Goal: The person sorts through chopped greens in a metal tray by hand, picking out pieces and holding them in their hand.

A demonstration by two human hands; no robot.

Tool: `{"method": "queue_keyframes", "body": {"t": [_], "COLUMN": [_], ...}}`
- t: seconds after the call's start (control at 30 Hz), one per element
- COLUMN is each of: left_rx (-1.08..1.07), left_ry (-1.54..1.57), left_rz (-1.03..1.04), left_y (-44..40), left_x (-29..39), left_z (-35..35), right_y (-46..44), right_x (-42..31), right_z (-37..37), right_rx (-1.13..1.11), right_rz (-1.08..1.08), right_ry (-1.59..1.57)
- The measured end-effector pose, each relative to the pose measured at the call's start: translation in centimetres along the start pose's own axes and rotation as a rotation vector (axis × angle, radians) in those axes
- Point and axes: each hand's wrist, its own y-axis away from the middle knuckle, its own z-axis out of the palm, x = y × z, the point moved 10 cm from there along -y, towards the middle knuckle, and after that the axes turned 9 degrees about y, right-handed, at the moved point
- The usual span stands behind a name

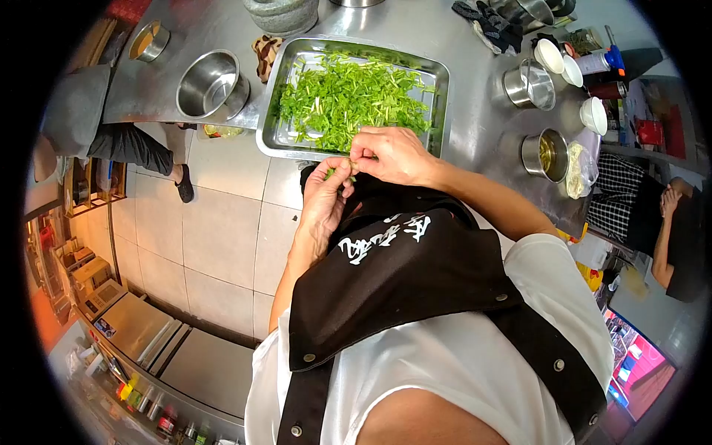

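Note:
A rectangular steel tray [443,89] stands at the table's near edge, in front of my body. Chopped leafy greens [348,93], cut stalks among them, are spread over its bottom. Just at the near rim, my two hands meet with their fingertips together. My left hand [322,199] is closed around a small piece of greens [331,173], of which only a bit shows. My right hand [397,153] pinches at the same spot, its wrist near the tray's front right corner. What sits between its fingertips is mostly hidden.
Left of the tray are a steel pot [213,85], a patterned cloth [265,55] and a stone mortar [282,15]. To the right stand steel pots [545,154], white bowls [549,55] and a plastic bag [578,174]. People stand at left [133,148] and right [653,215].

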Motion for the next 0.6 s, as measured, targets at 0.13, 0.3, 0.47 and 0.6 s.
{"method": "queue_keyframes", "body": {"t": [0.13,0.3,0.47,0.6], "left_rx": [-0.027,-0.109,-0.114,-0.11], "left_ry": [0.107,0.208,0.229,0.267], "left_rz": [-0.006,-0.061,-0.024,-0.021], "left_y": [-0.1,0.8,1.1,1.2], "left_x": [0.3,0.3,0.4,0.5], "left_z": [0.0,0.7,-0.7,-1.4], "right_y": [-1.4,-3.2,-2.3,-0.9], "right_x": [5.5,12.5,10.2,9.4], "right_z": [-0.7,-2.1,0.1,2.9], "right_rx": [0.053,0.106,-0.236,-0.469], "right_rz": [0.086,0.274,0.145,0.058], "right_ry": [-0.125,-0.045,0.078,0.075]}}
